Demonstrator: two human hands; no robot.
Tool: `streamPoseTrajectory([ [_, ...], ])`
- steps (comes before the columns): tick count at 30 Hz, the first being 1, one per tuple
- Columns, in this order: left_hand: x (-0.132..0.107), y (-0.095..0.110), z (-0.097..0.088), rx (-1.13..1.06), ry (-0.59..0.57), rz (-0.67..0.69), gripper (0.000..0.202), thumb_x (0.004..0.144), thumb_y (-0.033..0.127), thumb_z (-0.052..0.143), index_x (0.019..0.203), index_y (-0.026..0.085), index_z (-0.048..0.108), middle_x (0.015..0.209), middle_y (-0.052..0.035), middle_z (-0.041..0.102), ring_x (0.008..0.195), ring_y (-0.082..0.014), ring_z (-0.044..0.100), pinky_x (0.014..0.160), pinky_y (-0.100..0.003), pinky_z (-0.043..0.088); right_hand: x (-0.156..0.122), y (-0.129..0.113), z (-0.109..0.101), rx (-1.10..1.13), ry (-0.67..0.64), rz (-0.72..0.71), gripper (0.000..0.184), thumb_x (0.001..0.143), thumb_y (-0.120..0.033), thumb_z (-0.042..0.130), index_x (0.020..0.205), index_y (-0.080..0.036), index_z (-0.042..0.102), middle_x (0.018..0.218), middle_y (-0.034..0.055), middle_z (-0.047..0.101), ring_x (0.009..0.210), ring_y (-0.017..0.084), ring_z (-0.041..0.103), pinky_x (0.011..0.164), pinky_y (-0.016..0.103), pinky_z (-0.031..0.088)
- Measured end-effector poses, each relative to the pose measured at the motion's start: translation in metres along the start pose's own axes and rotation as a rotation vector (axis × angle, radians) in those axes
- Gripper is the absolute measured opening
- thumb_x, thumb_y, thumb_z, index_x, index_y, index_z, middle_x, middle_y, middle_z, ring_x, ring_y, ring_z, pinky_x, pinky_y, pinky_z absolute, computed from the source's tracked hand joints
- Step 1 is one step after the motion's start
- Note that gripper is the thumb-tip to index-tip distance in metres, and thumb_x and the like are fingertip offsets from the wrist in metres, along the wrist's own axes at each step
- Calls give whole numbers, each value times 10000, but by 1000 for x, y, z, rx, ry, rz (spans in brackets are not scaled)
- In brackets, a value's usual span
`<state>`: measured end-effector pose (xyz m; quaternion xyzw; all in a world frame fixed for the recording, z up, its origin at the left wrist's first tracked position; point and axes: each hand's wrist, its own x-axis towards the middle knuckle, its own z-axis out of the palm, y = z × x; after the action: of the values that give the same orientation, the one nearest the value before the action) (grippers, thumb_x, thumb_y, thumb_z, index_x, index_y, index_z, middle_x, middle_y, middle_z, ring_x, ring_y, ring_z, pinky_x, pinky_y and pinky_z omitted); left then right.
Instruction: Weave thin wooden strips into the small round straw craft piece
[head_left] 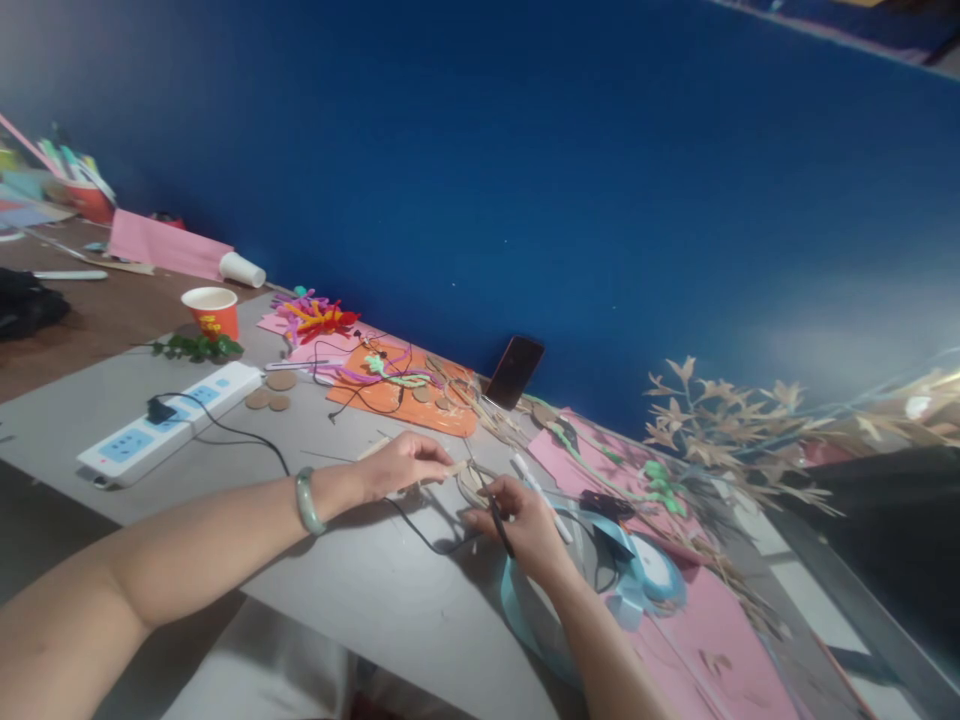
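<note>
My left hand (405,465), with a pale green bangle (308,502) at its wrist, is closed in a pinch on a small pale strip (457,468). Close to its fingertips is a round beige piece (471,487), partly covered by my right fingers. My right hand (525,525) is closed around a slim black pen-like tool (500,527), tilted, its tip end near the round piece. I cannot tell whether the tip touches it. A black cord (420,535) runs over the table beneath the hands.
A white power strip (172,425) lies at left, near a paper cup (211,312) and green leaves (199,347). Pipe cleaners (319,315) and an orange sheet (405,405) lie behind. A phone (514,372) leans on the blue wall. Blue ribbon (652,575) and dried stems (697,420) are at right.
</note>
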<state>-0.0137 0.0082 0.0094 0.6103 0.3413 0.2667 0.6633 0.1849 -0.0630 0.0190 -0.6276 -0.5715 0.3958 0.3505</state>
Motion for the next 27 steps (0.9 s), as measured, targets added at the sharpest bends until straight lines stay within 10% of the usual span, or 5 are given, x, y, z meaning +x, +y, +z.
streamPoseTrajectory([
  [27, 8, -12, -1, -91, -51, -10, 196, 639, 268, 657, 769, 123, 669, 673, -40, 660, 447, -54, 453, 435, -182, 323, 4, 15, 1, -25, 2, -59, 385, 570, -453, 770, 712, -180, 539, 510, -64, 419, 488, 87, 355, 459, 228, 268],
])
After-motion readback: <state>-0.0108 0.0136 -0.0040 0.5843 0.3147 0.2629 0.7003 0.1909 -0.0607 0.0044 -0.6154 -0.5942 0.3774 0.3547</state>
